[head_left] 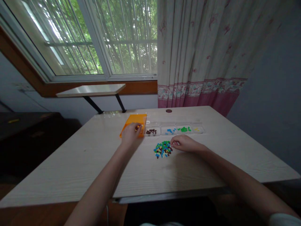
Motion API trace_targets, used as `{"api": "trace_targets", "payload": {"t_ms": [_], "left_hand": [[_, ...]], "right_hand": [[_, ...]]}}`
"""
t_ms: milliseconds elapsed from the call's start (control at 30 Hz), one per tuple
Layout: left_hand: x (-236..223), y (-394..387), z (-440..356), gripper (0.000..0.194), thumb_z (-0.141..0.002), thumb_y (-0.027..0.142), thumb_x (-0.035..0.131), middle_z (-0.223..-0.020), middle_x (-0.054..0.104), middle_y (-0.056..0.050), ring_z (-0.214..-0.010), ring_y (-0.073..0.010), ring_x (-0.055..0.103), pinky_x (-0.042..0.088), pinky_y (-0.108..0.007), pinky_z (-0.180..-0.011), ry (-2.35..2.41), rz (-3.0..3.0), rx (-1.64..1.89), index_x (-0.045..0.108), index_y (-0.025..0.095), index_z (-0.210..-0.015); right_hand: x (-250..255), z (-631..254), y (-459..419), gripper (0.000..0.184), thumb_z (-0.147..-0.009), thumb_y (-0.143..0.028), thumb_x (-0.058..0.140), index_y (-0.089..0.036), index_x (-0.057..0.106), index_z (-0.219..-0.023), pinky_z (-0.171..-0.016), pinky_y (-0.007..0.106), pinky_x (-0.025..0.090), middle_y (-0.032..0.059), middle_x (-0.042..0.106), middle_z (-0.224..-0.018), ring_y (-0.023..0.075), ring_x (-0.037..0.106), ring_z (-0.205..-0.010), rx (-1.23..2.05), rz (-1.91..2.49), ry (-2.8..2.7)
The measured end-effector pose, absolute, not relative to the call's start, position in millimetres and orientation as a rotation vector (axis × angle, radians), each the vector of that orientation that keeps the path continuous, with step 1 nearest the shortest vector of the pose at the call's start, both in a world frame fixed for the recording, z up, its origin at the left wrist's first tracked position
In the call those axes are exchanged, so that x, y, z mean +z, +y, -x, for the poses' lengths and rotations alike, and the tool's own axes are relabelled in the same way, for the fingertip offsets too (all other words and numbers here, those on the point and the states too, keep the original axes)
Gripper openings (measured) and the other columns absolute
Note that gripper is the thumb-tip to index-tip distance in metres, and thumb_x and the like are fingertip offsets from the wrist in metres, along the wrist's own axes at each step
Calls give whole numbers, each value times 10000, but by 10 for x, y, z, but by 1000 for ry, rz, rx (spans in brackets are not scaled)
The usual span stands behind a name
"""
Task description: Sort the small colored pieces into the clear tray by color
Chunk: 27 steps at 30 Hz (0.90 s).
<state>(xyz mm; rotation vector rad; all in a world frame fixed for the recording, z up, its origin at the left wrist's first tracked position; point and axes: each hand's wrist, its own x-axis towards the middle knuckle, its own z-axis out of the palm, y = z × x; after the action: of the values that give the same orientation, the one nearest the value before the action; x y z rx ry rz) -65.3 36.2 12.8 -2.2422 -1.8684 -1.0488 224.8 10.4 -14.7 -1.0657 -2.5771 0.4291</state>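
A heap of tiny blue, green, brown and pale yellow pieces lies on the table. At its right edge is my right hand, thumb and fingers pinched together; what they hold, if anything, is too small to make out. My left hand is over the front of a flat orange case, its fingers closed near some dark specks I cannot identify. Behind the heap runs a clear divided tray. From left to right its compartments hold brown pieces, blue pieces, green pieces and a few yellow pieces.
The pale wooden table spreads on both sides of my arms. A small raised shelf on black brackets stands at the back left. Behind the table are a barred window and a patterned curtain. A round brown cap sits near the back edge.
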Motion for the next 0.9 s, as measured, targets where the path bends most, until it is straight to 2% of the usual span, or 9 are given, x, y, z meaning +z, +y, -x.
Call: {"api": "trace_targets", "payload": {"t_ms": [167,400,600,767,900], "left_hand": [[-13,516,1003,121,-722,237,587,-608,581,-39,-523,-124,443,246,-217,-497,-1966,2163,-908,658,142,-743],[-28,534,1036,136,-737,227,565,-604,583,-49,-519,-131,458,253,-225,-498,-1957,2170,-921,653,127,-762],[-6,355,622,210,-788,292,496,-757,649,-63,-626,-153,540,348,-230,-552,-1738,2467,-1001,658,174,-854],[-48,70,104,222,-812,292,477,-731,636,-40,-651,-126,542,381,-214,-610,-1396,2922,-980,664,176,-831],[-41,-57,-80,197,-790,307,529,-670,603,-24,-617,-113,514,369,-205,-583,-1322,2976,-1000,660,167,-838]], "right_hand": [[-152,-2248,104,152,-769,-241,523,-176,644,-832,-562,196,339,10,607,-671,111,527,-600,413,1072,-2574],[-126,-2250,92,158,-802,-255,492,-167,620,-832,-568,196,351,19,609,-702,113,532,-618,466,1090,-2539],[-106,-2220,71,156,-824,-276,475,-167,584,-844,-568,191,366,11,590,-698,106,518,-605,473,1091,-2434],[-122,-2160,28,181,-844,-307,461,-169,575,-870,-586,193,372,12,597,-697,108,533,-617,306,1033,-2348],[-135,-2106,-5,202,-857,-311,436,-161,571,-864,-571,187,370,14,600,-674,102,540,-591,151,911,-2341]]}}
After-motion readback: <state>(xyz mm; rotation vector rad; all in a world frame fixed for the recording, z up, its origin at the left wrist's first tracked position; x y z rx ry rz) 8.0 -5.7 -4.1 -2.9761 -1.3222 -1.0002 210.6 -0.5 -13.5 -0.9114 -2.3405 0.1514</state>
